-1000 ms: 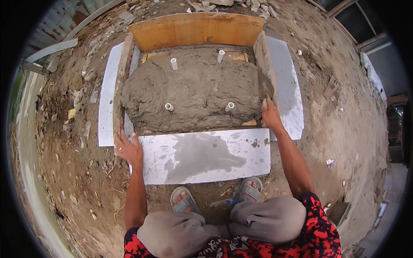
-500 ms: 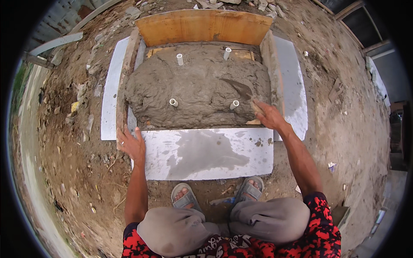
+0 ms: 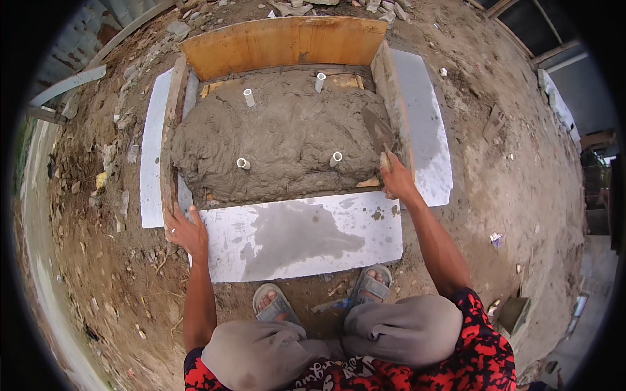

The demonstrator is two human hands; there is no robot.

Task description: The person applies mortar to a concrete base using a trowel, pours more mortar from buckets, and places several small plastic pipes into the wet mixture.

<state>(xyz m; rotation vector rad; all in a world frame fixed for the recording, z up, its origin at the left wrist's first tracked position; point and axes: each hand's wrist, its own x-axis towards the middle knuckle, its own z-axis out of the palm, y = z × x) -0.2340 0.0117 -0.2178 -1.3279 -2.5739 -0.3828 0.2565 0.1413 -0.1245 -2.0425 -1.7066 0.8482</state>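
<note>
My right hand [image 3: 398,177] is closed round the handle of a trowel [image 3: 376,130]. Its pointed blade lies on the wet grey mortar [image 3: 280,133], close to the right side board. My left hand [image 3: 187,231] rests with fingers spread at the near end of the left side board [image 3: 171,143]. Four sides of the mortar differ: wooden boards stand left, right [image 3: 394,107] and behind, the back one being an orange-brown plywood panel [image 3: 283,42]. White pipe stubs stick up from the mortar, among them a near-left pipe [image 3: 243,163] and a near-right pipe [image 3: 336,159].
A white sheet [image 3: 228,218] with a wet grey patch lies between my feet and the mortar. Further white sheets flank the left [image 3: 153,150] and right [image 3: 424,124] boards. Dirt ground with stones surrounds everything. My sandalled feet [image 3: 372,283] are by the front sheet's edge.
The trowel has turned, its tip now pointing more away from me beside the right board. The view has shifted, so the frame appears further left. My left hand stays at the left board.
</note>
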